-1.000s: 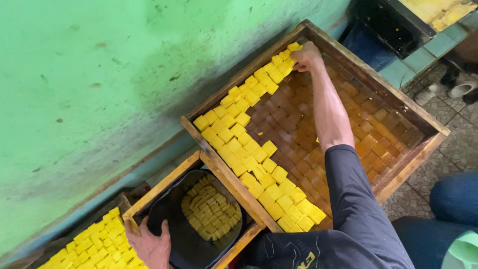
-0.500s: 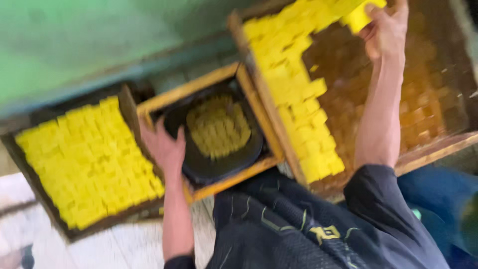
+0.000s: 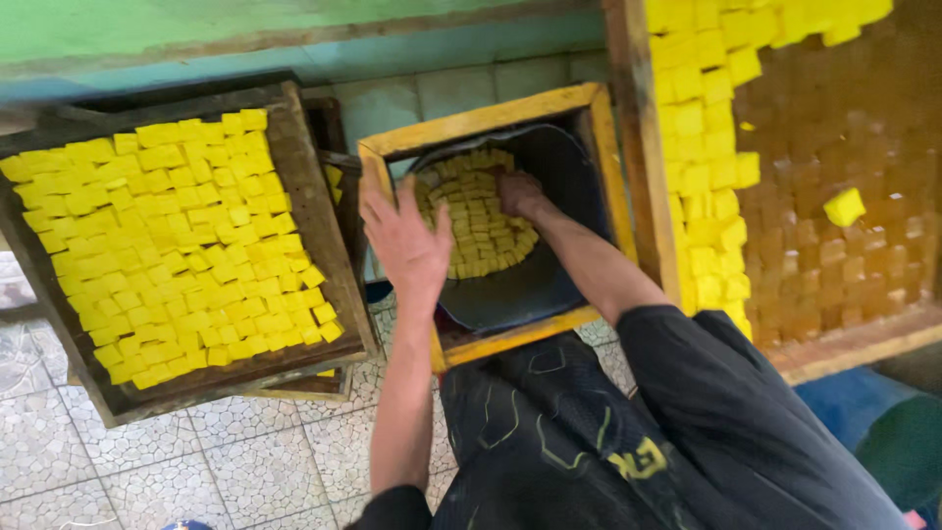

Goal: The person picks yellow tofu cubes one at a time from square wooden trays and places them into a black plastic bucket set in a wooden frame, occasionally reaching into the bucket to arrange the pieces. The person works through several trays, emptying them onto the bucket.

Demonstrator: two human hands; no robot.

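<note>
— Biggest first?
— Big wooden tray (image 3: 628, 147) on the right, half full of yellow cubes. Then flat tray (image 3: 294, 177) on the left, packed with more.
— And the middle?
— Yellow-framed box (image 3: 491, 113) with a dark tub (image 3: 549, 285). Pile of small yellow cubes (image 3: 471, 221) inside.
— Hands?
— Left hand (image 3: 407, 240) open, flat on the box edge. Right hand (image 3: 518, 191) curled into the pile; cannot tell what's gripped.
— Cubes hard?
— Probably soft, wet, crumbly. Best pinched gently on two flat sides.

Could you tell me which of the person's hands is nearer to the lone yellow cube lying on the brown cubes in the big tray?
The right hand, reaching into the dark tub, is nearer the lone yellow cube; the left hand rests on the tub's far rim.
</note>
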